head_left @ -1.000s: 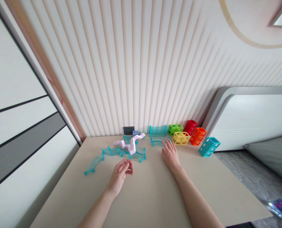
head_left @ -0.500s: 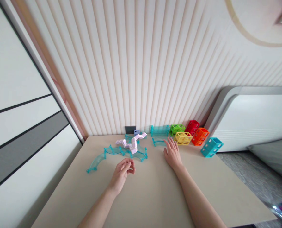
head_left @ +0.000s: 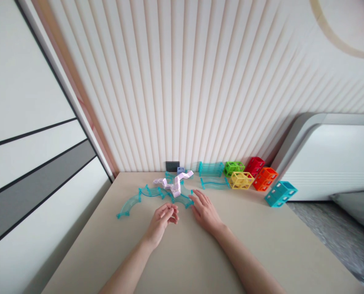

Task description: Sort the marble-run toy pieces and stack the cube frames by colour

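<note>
My left hand hovers over the table with its fingers curled together; whether something small lies inside is hidden. My right hand has its fingers spread, with the fingertips at the right end of the translucent teal curved track pieces. On top of those pieces rests a zigzag of pale lilac blocks. Another teal track piece lies farther right, in front of an upright stack of teal pieces by the wall.
Open-frame blocks in green, yellow, red, orange and teal stand at the table's back right. A black socket plate and small blue piece are at the ribbed wall.
My right hand has moved left, from the separate teal track piece beside the yellow block to the right end of the curved pieces. The view has shifted slightly. My left hand keeps its curled pose.
</note>
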`<act>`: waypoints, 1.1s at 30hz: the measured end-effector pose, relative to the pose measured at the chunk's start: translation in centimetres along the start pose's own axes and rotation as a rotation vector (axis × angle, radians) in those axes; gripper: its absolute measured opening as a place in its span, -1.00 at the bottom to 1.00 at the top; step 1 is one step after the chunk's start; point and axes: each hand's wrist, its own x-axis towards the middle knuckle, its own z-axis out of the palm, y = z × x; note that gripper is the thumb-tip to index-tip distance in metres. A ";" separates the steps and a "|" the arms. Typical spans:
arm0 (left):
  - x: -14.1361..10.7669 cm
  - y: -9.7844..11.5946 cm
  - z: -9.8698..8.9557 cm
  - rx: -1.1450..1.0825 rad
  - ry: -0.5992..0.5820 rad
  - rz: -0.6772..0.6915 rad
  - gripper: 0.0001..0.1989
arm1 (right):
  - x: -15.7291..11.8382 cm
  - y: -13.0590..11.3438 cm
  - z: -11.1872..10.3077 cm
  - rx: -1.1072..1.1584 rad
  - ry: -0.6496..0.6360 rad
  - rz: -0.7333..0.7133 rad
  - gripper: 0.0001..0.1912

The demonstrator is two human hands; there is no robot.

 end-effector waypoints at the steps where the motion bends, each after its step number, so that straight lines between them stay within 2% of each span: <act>1: 0.0 0.0 0.0 0.000 0.001 -0.002 -0.71 | 0.0 -0.1 0.1 0.009 -0.026 0.003 -0.57; 11: 0.0 -0.6 -0.2 0.027 -0.032 -0.022 -0.72 | -0.4 0.3 0.7 0.118 -0.167 0.140 -0.56; 16: 0.1 -0.7 -0.2 0.120 -0.041 -0.009 -0.71 | -0.2 0.2 0.6 0.160 -0.175 0.194 -0.63; 19: 0.1 -0.8 -0.5 0.377 -0.015 0.108 -0.73 | -0.2 0.1 0.4 0.196 -0.164 0.227 -0.64; 22: 0.0 -0.8 -0.9 0.790 -0.037 0.380 -0.78 | -0.2 0.2 0.3 0.256 -0.144 0.234 -0.56; 24: 0.0 -0.8 -1.0 1.012 -0.103 0.506 -0.70 | -0.3 0.3 0.4 0.295 -0.134 0.223 -0.47; 26: 0.0 -0.9 -1.0 1.164 -0.164 0.536 -0.58 | -0.3 0.4 0.5 0.331 -0.130 0.203 -0.46; 29: 0.1 -1.2 -1.2 1.329 -0.217 0.524 -0.45 | -0.4 0.7 0.8 0.374 -0.127 0.170 -0.62; 33: 0.4 -1.9 -1.7 1.460 -0.204 0.513 -0.33 | -0.5 1.2 1.2 0.430 -0.108 0.150 -0.76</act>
